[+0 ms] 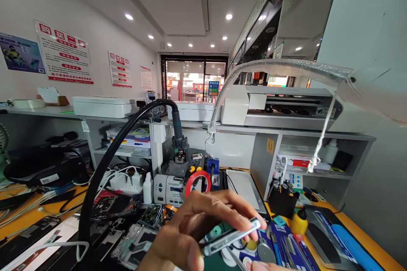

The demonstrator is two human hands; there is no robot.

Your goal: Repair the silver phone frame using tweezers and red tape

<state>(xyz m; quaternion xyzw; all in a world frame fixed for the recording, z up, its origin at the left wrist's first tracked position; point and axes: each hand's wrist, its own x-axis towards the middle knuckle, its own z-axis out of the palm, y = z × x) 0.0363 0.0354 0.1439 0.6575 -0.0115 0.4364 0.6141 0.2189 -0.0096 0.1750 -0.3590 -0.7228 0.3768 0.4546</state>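
My left hand (190,224) reaches in from the bottom middle, its fingers and thumb closed on the edges of a slim phone (230,237). The phone is seen edge-on and tilted, its silvery metal frame towards me. Of my right hand (269,266), only a fingertip shows at the bottom edge. Beside that fingertip, a thin grey metal tool like tweezers (237,259) points up towards the phone's underside. The rest of my right hand is out of frame. Behind the phone lie a round metal tin (266,252) and a green work mat (214,262).
A soldering station (168,188) with a black hose (104,169) stands behind, beside a red tape roll (197,183). Opened phone parts (135,243) lie left. Pens and screwdrivers (286,250), a yellow bottle (299,221) and a blue pad (345,243) lie right. A clear lamp arm (270,64) arches overhead.
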